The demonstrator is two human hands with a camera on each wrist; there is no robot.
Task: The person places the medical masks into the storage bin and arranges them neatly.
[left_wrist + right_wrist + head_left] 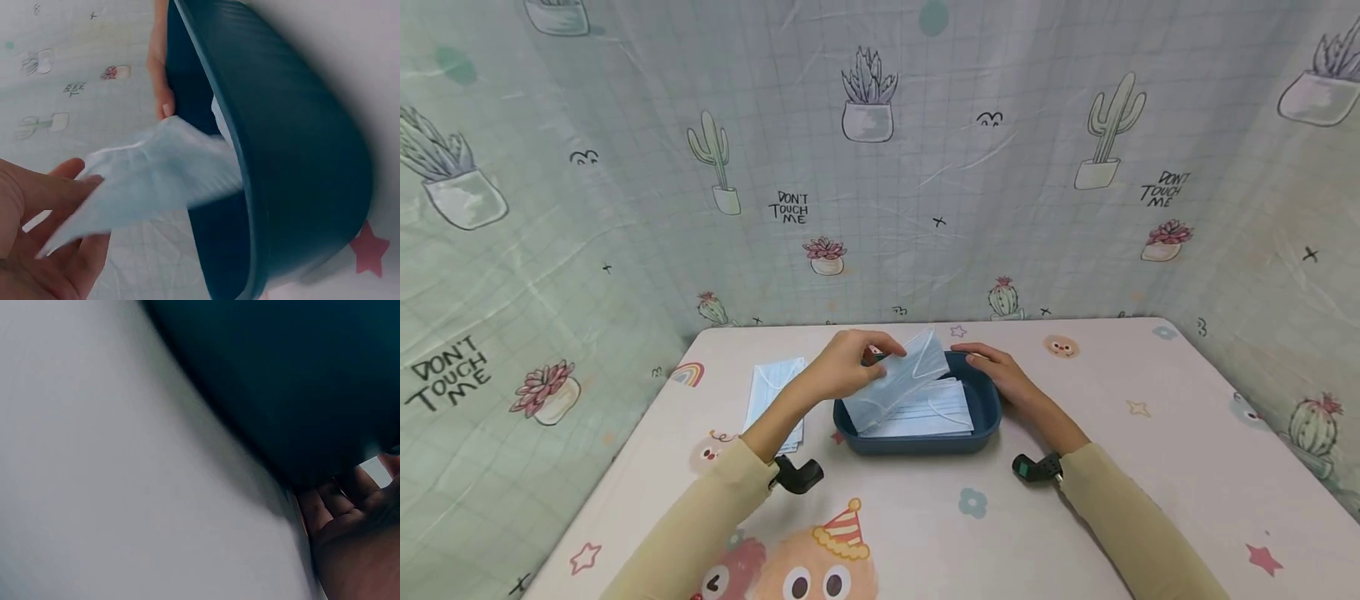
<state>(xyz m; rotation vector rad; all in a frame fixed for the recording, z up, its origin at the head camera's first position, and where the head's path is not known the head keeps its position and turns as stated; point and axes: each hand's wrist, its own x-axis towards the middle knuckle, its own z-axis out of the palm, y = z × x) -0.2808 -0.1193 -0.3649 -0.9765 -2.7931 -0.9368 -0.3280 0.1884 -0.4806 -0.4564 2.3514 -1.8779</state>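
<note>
My left hand [848, 364] pinches the upper end of a pale blue face mask [898, 379], raised at a slant over a dark blue plastic basin [917, 446]. In the left wrist view this mask [156, 165] spans from thumb and fingers across the basin's rim [240, 156], its far end inside. Beneath it, more face masks [936, 412] lie in the basin. My right hand [1011, 379] grips the basin's right side, thumb at the rim and fingers along the outer wall. From the right wrist, its fingers [319, 509] show against the basin's side.
Left of the basin lies a second pile of face masks [771, 387], partly hidden behind the left forearm. A printed cloth [1037, 525] covers the table. A patterned curtain [880, 208] hangs behind it and along both sides.
</note>
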